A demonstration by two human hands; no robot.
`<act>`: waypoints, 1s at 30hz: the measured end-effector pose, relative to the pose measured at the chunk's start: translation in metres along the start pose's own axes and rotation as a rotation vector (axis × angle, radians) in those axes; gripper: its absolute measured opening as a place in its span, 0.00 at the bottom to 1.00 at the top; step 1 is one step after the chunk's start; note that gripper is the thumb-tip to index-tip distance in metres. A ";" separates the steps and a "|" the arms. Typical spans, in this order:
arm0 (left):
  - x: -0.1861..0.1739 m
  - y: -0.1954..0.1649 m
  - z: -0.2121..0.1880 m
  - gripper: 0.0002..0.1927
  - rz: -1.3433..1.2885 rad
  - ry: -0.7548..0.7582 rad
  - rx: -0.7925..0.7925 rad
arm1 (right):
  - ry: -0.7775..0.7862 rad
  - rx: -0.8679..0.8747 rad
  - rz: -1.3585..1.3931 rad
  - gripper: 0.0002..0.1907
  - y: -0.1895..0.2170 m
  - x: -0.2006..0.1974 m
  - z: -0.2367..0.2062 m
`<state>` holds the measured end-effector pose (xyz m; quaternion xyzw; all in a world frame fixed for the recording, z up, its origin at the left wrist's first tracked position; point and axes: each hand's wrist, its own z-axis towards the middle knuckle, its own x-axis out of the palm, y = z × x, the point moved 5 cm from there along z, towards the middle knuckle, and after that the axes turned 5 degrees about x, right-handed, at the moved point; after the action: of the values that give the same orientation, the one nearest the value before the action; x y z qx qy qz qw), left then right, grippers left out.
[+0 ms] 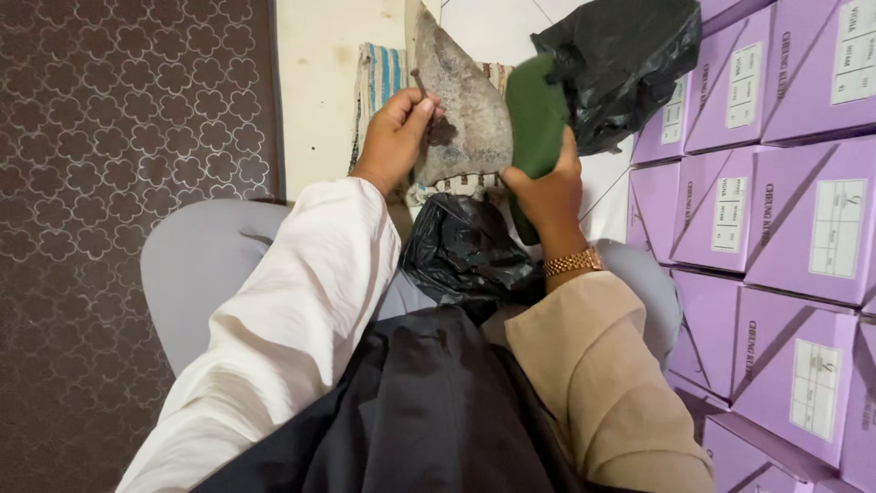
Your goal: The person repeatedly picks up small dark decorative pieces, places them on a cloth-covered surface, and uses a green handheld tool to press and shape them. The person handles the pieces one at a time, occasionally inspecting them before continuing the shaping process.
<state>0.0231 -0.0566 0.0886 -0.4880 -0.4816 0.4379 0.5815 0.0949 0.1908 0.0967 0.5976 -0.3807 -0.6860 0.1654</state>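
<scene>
From the head camera, looking down over the lap: the left hand (pixel 394 135) has its fingers (pixel 422 108) pinched shut on a small dark nail-like metal piece (pixel 419 82), tip set against the worn grey sole of a shoe (pixel 461 100), which is turned sole-up, probably so the bottom faces the person. The right hand (pixel 546 187) wraps its fingers closed around the dark green upper part of the shoe (pixel 534 114), steadying it above the knees. A crumpled black plastic bag (pixel 464 251) lies on the lap beneath, likely to catch dirt; a second black plastic bag (pixel 620 59) rests on the white tiled floor (pixel 493 27). Stacked lilac cardboard boxes (pixel 776 210) stand close at the right, and a striped woven mat (pixel 379 78) lies beyond.
</scene>
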 end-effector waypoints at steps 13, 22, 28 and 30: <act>0.024 -0.002 0.006 0.14 -0.305 0.051 -0.252 | -0.348 -0.463 -0.346 0.38 0.056 -0.010 0.003; 0.048 -0.052 -0.011 0.12 0.558 0.167 0.539 | 0.054 -0.228 0.378 0.09 0.086 -0.012 -0.005; 0.044 -0.018 -0.003 0.20 -0.086 0.133 -0.038 | 0.070 -0.106 0.748 0.09 0.069 -0.017 0.004; 0.046 -0.002 -0.002 0.17 -0.190 0.156 -0.218 | 0.076 -0.180 0.738 0.08 0.070 -0.019 0.001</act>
<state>0.0323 -0.0118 0.0966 -0.5331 -0.5235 0.2870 0.5995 0.0825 0.1584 0.1605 0.4285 -0.5022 -0.5882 0.4671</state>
